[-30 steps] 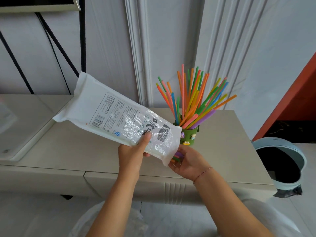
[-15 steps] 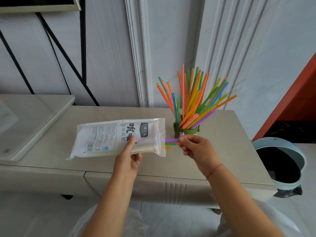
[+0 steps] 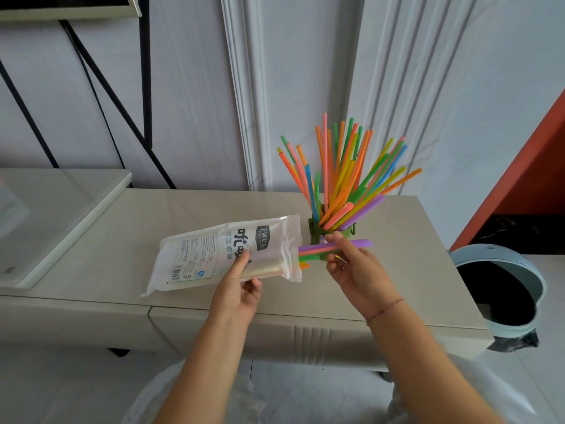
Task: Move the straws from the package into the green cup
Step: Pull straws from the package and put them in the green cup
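A white plastic straw package lies nearly level above the beige cabinet top, its open end pointing right. My left hand grips it from below, thumb on top. A few straws, purple, pink, green and orange, stick out of the open end. My right hand pinches the purple and pink ones just right of the opening. Behind that hand stands the green cup, packed with several colourful straws fanning upward.
A pale blue waste bin with a black liner stands on the floor to the right of the cabinet. A lower cream surface adjoins the cabinet on the left. White panelled wall behind; orange panel at far right.
The package swung down from a steep tilt to nearly level. My right hand came up from under its open end and drew a few straws partway out to the right.
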